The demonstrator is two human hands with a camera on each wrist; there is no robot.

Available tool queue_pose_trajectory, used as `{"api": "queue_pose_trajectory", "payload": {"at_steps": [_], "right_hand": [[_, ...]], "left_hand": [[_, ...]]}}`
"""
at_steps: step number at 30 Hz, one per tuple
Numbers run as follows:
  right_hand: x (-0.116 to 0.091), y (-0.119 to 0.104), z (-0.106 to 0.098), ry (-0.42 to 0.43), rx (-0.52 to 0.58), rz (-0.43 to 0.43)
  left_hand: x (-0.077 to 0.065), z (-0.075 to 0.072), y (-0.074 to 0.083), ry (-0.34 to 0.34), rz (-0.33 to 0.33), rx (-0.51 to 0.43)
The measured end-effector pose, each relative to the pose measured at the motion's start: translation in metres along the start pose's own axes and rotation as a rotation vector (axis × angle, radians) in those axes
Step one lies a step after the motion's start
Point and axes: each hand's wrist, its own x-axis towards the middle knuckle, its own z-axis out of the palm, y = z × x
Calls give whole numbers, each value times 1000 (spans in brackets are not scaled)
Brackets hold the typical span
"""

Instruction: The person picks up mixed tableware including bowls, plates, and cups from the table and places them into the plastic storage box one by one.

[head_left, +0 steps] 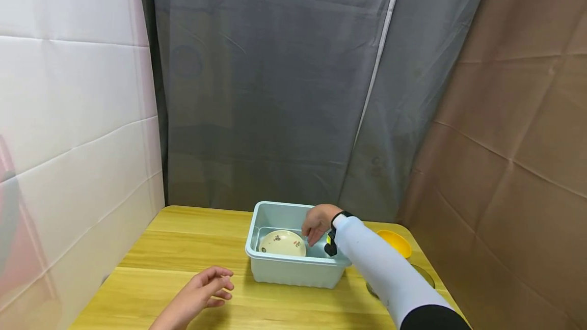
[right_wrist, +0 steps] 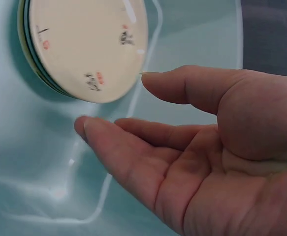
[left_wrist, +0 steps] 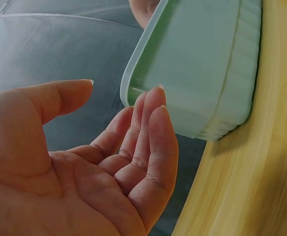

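Observation:
A pale blue-green plastic basin point(head_left: 295, 273) stands on the wooden table. Inside it, on the left, lies a cream plate point(head_left: 283, 243) with small printed motifs; the right wrist view shows it topping a stack of plates point(right_wrist: 89, 44) with green edges beneath. My right hand point(head_left: 318, 222) reaches over the basin's back right part, thumb and fingers apart beside the stack, holding nothing. In front of the basin, to its left, my left hand point(head_left: 205, 289) hovers above the table with relaxed fingers and nothing in it. The left wrist view places it near the basin's side point(left_wrist: 202, 64).
Right of the basin sits a yellow bowl point(head_left: 396, 243), partly behind my right sleeve. A greenish glass-like dish point(head_left: 424, 275) shows on both sides of that forearm. Grey cloth point(head_left: 275, 90) hangs behind the table point(head_left: 197, 233), with white and brown cloths at the sides.

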Motion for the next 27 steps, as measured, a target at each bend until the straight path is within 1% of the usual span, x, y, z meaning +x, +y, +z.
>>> {"api": "queue_pose_trajectory", "payload": {"at_steps": [4, 7, 10, 13, 17, 21, 24, 27], "right_hand": [[-26, 0, -14, 92, -61, -86], [-48, 3, -23, 170, -77, -162], [-70, 13, -26, 254, -73, -228], [-92, 27, -24, 322, -35, -284], [-121, 47, -8, 401, 21, -358], [-146, 70, 16, 466, 71, -431], [-161, 91, 34, 482, 112, -478], [-170, 114, 52, 478, 171, -512]], "left_hand": [[3, 1, 3, 1, -4, 8], [6, 2, 5, -1, -5, 14], [9, 3, 6, -12, -9, 16], [10, 6, 6, -25, -14, 21], [9, 7, 7, -29, 0, 32], [9, 7, 10, -26, 9, 39], [10, 9, 11, -31, -5, 41], [10, 10, 11, -40, -20, 44]]}}
